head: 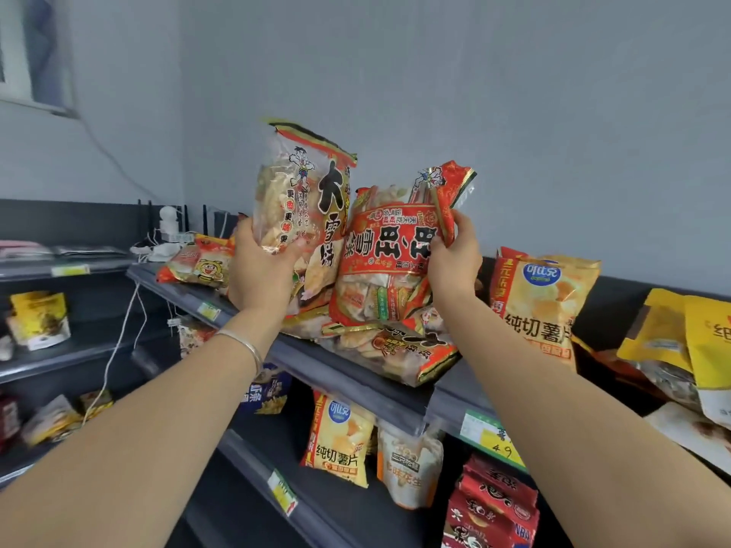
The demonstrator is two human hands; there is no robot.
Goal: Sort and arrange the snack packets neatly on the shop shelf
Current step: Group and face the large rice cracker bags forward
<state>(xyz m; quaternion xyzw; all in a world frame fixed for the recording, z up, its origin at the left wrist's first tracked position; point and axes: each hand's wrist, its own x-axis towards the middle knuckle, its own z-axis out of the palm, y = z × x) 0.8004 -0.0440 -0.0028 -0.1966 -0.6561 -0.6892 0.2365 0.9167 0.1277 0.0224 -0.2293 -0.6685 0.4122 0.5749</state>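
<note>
Orange-and-yellow, a crinkly plastic packet is lying flat at the left end of the dark grey metal top shelf, apart from the rest and probably waiting its turn. Just right of it the left hand is wrapping its grip round the lower part of a tall clear-and-yellow rice-cracker packet with black lettering, thumb across the front, keeping it upright, seemingly so it can stand on end against the wall. Whether its base is resting on the pile is hidden by the hand.

Touching its right side, a red rice-cracker packet with gold trim is standing with its print upside down. The right hand is pinching its upper right edge, the grip closing on the crumpled seal, likely to turn it right way up or steady it. Beneath both, another red-and-clear packet is lying flat and jutting past the shelf's front lip, where it looks liable to slide off. Further right a yellow potato-chip packet is standing upright and facing out, suggesting the arrangement being aimed at.
</note>
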